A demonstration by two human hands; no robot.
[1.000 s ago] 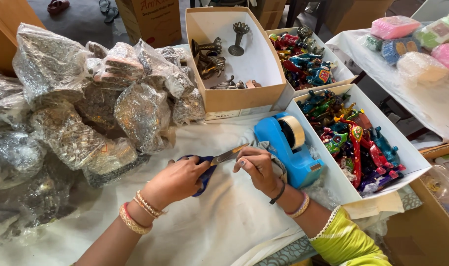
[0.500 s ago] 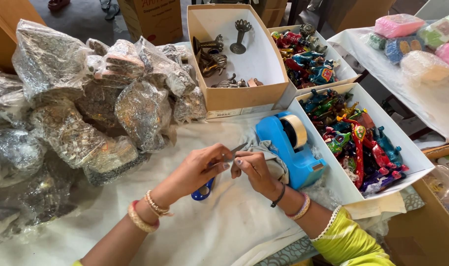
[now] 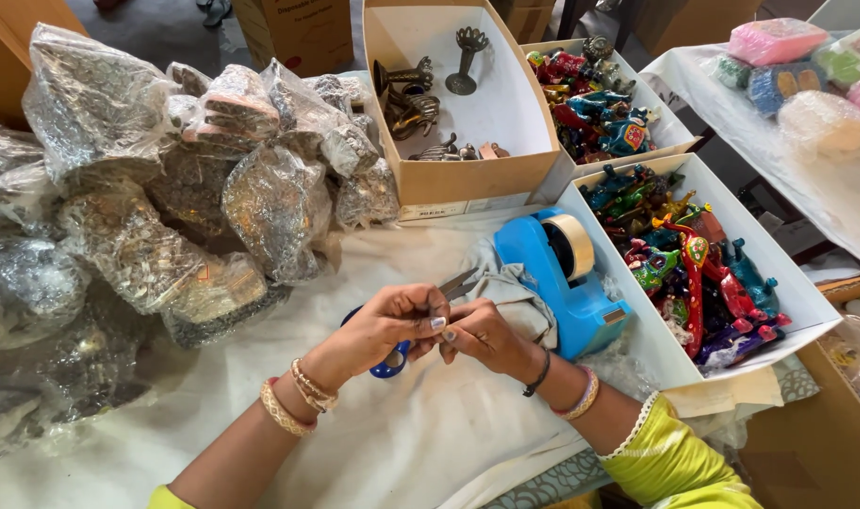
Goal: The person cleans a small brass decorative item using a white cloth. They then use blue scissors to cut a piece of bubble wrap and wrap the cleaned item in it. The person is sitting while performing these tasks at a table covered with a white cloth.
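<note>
Scissors (image 3: 392, 356) mostly hidden under left hand (image 3: 392, 325).

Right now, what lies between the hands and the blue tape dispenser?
In the head view, a crumpled grey cloth lies between the right hand and the tape dispenser; the scissors' blades point over it.

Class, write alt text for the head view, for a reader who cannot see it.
Two hands meet over a white cloth: the left hand grips blue-handled scissors and the right hand touches it, beside a blue tape dispenser and boxes of painted figurines.
</note>
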